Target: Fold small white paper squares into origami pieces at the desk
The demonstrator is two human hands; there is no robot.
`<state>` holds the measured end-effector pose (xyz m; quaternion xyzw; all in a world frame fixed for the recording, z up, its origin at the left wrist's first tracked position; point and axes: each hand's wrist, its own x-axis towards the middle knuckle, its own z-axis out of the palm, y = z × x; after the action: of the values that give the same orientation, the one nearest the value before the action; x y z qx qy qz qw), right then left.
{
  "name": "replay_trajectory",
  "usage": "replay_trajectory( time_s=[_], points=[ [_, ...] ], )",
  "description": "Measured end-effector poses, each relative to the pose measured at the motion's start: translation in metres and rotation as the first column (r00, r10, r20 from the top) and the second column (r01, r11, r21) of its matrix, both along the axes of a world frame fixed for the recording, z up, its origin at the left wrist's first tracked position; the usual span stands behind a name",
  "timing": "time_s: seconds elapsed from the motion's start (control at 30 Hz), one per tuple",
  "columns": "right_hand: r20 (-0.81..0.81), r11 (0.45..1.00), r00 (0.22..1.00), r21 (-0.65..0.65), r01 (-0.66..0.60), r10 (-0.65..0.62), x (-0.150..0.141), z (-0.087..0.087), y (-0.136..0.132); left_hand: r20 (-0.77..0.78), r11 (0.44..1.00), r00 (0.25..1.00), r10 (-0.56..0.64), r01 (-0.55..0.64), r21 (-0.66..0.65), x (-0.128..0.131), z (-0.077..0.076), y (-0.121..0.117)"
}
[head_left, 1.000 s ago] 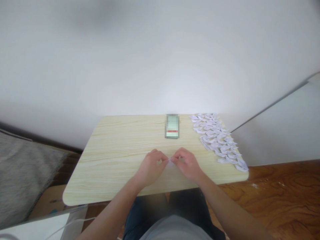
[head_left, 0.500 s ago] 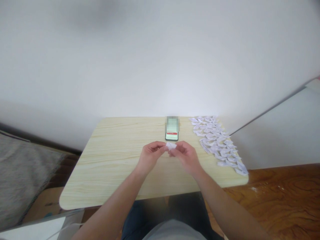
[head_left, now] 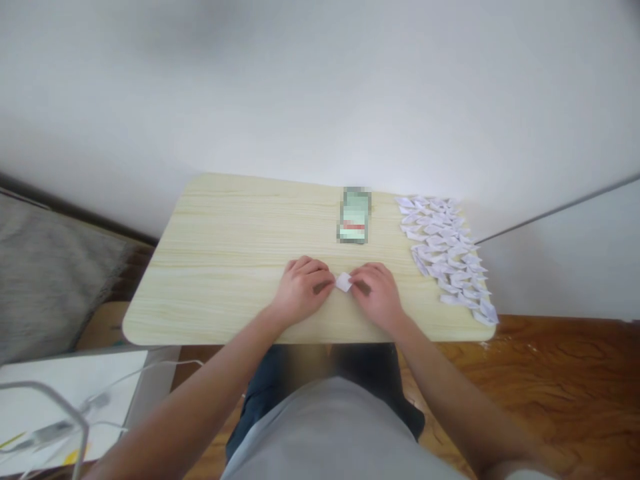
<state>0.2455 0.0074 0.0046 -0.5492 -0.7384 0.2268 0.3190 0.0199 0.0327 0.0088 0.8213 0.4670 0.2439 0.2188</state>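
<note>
A small white folded paper piece (head_left: 343, 282) lies between my two hands on the light wooden table (head_left: 225, 253). My left hand (head_left: 301, 290) rests on the table with its fingers curled, pinching the paper's left side. My right hand (head_left: 377, 293) mirrors it, fingers curled and pinching the paper's right side. Both hands press down near the table's front edge.
A phone (head_left: 355, 215) lies flat behind my hands. Several folded white paper pieces (head_left: 445, 257) are spread along the table's right side. A white wall stands behind. A grey cushion (head_left: 45, 267) is at left, a white surface with cables (head_left: 75, 400) at lower left, wooden floor at right.
My hands, which held the paper lifted near the phone half a second ago, have come down onto the table. The view has tilted down and the table sits higher in the picture.
</note>
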Motion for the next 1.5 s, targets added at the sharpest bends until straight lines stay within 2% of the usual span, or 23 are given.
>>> replay_trajectory(
  time_s=[0.23,0.47,0.8,0.97,1.2,1.5],
  points=[
    [0.089,1.0,0.996,0.02,0.012,-0.014,0.003,-0.004,-0.01,-0.037,0.996,0.995,-0.094,0.095,0.005,0.003,0.001,-0.002],
    [0.122,0.999,0.993,0.042,-0.005,-0.001,0.006,-0.006,-0.013,-0.074,0.997,0.994,-0.077,0.079,0.027,0.007,-0.002,-0.003],
    [0.155,0.995,0.983,0.012,0.097,-0.098,0.003,-0.007,-0.007,-0.122,1.0,0.993,0.002,0.0,0.013,0.013,0.001,0.003],
    [0.228,0.991,0.967,-0.048,0.125,-0.111,0.001,-0.001,0.0,-0.133,1.0,0.991,0.026,-0.025,0.01,0.017,0.002,0.004],
    [0.356,0.976,0.933,-0.179,0.122,-0.051,-0.002,0.016,0.012,-0.141,0.998,0.988,0.063,-0.063,0.006,0.021,0.002,0.003],
    [0.419,0.962,0.906,-0.22,0.162,-0.057,-0.008,0.022,0.017,-0.136,0.991,0.983,0.124,-0.129,-0.026,0.026,0.002,0.005]
  ],
)
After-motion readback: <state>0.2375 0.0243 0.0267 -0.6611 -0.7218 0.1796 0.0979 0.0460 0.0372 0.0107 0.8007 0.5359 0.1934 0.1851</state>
